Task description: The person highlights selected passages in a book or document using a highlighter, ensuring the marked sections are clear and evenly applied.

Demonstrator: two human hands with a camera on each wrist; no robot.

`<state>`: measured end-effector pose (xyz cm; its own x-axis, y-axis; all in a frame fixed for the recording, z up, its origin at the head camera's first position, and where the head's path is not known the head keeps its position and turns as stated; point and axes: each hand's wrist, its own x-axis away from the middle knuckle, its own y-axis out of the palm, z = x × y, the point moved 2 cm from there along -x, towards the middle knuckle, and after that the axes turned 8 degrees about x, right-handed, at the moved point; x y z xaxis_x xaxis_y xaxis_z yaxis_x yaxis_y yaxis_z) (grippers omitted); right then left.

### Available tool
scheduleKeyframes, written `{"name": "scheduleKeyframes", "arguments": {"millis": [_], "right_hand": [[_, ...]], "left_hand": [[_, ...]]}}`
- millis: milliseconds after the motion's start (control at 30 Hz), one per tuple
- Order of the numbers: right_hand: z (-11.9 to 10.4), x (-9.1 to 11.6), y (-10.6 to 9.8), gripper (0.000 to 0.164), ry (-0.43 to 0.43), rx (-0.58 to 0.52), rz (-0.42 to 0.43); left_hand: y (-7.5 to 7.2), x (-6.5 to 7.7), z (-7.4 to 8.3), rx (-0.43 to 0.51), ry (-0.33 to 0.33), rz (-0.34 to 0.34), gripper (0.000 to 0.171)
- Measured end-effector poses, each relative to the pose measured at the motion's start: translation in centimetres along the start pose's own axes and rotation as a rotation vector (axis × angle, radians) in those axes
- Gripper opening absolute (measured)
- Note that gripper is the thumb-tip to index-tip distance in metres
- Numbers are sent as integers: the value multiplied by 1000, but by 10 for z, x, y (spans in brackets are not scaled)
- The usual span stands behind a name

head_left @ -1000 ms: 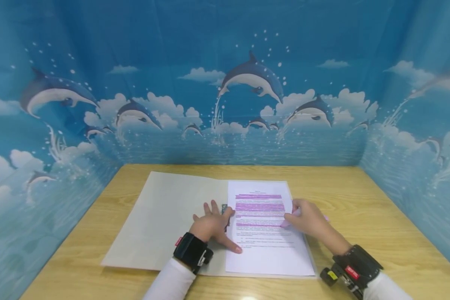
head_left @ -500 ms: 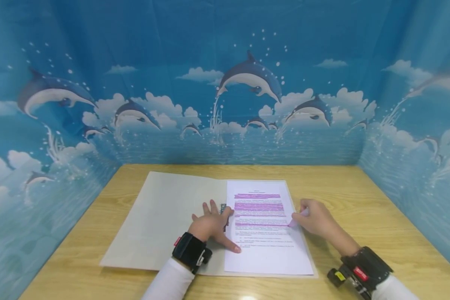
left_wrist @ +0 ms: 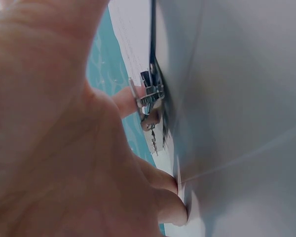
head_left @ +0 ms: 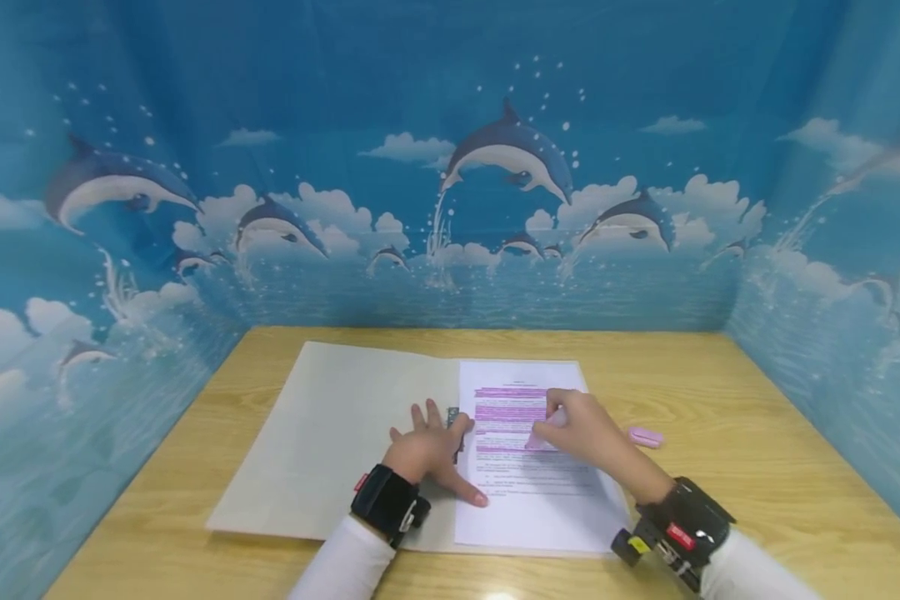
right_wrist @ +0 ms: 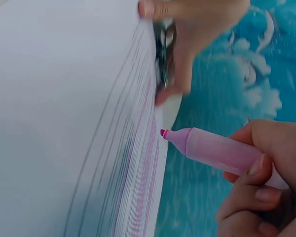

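My right hand point(head_left: 588, 429) grips an uncapped pink highlighter point(right_wrist: 222, 149) between thumb and fingers. Its dark pink chisel tip points at the printed sheet point(head_left: 532, 525), which bears purple-pink bands over the upper lines of text. In the head view the tip sits at the lowest marked line. My left hand point(head_left: 423, 454) rests with spread fingers across the fold of the open cream folder point(head_left: 330, 433). The left thumb lies on the sheet's left edge, and the index finger is beside the metal clip point(left_wrist: 150, 94) at the fold.
A pink cap point(head_left: 647, 437) lies on the wooden table point(head_left: 690, 375), just right of the folder. Behind and at both sides hangs a blue dolphin curtain point(head_left: 330, 100). Both wrists wear black camera straps.
My right hand first slid right along the line with the highlighter, then came back left over the sheet. The cap on the table is now in plain sight. The left hand stays put.
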<state>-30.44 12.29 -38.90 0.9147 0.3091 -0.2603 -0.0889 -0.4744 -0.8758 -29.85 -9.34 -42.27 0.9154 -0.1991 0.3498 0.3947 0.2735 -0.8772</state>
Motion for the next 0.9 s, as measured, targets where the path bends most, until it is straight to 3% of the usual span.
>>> {"name": "scheduleKeyframes", "arguments": {"millis": [167, 367, 900], "right_hand": [[-26, -12, 20, 19, -9, -29, -54], [-42, -21, 37, 17, -18, -43, -73], [-42, -24, 47, 17, 41, -61, -97]], "left_hand": [[-1, 3, 3, -31, -6, 3, 123], [-2, 5, 2, -43, 2, 8, 123], [-1, 1, 1, -66, -7, 7, 126]]}}
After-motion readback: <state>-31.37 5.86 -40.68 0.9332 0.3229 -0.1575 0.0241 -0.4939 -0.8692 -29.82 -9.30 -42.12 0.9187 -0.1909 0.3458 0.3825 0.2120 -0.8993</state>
